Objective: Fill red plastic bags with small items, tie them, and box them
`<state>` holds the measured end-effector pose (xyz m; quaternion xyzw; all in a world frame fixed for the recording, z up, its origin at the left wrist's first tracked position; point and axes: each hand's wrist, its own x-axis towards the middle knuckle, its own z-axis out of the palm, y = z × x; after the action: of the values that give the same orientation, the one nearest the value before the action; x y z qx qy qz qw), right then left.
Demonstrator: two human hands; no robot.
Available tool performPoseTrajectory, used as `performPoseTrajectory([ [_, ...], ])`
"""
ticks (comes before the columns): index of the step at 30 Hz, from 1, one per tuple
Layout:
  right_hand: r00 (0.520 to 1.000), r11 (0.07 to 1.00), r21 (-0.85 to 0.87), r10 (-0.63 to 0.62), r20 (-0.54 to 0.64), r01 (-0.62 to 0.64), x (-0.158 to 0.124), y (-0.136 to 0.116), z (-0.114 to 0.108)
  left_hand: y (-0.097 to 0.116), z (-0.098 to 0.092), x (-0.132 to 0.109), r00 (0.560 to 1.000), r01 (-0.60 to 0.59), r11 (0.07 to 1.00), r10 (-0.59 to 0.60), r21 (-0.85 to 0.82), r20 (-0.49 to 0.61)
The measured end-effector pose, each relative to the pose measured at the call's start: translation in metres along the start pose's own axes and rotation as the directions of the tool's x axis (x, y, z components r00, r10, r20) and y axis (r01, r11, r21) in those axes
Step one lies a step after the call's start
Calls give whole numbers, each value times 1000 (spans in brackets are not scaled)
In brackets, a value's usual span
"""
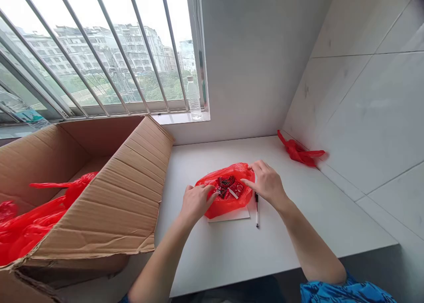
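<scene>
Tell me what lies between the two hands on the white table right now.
In the head view, the open red bag lies between the left hand and right hand, small red packets showing inside; both hands touch its rim.

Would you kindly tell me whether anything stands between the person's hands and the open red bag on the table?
Nothing visible does. The left hand and right hand both touch the red bag at its open rim. The pen lies beside the bag, clear of both.

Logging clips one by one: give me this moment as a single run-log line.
left hand: holding red plastic bag rim | right hand: holding opposite rim | bag: open, red packets inside | pen: beside bag
</scene>
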<state>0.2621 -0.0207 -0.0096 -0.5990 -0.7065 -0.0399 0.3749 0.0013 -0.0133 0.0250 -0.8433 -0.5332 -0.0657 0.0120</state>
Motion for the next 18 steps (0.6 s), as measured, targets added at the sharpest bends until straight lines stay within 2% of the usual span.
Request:
performPoseTrajectory([
  [2, 1000, 1000, 20, 20, 12, -20, 5, 0, 2, -3, 4, 2, 1000, 4, 1000, -4, 8, 29],
  [3, 999, 996, 74, 45, 12, -46, 9, 1, -1, -6, 3, 2, 1000, 16, 1000, -16, -6, 7],
  [5, 996, 963, 255, 94, -1, -91, 19, 3, -14, -10, -7, 0, 993, 46, 996, -54, -74, -103],
  [7, 991, 882, 463, 129, -48, -93, 32, 3, -33, -12, -27, 0, 953, 62, 982, -112, -179, -282],
  [9, 977, 765, 641, 177, -118, -61, 47, -1, -50, -11, -53, 2, 861, 31, 963, -162, -268, -483],
  [11, 962, 597, 802, 237, -138, -32, 61, -9, -61, -9, -80, 7, 738, -32, 949, -188, -313, -648],
  [13, 955, 391, 920, 282, -94, -25, 70, -19, -63, -6, -101, 14, 637, -93, 934, -211, -345, -742],
  [14, 952, 303, 953, 299, -65, -30, 73, -24, -60, -4, -108, 18, 608, -119, 920, -231, -374, -760],
  [16, 945, 193, 980, 327, -23, -43, 76, -34, -52, -2, -117, 26, 601, -172, 871, -278, -461, -749],
  [18, 945, 181, 982, 328, -13, -50, 75, -42, -42, 2, -118, 34, 643, -229, 790, -315, -568, -698],
])
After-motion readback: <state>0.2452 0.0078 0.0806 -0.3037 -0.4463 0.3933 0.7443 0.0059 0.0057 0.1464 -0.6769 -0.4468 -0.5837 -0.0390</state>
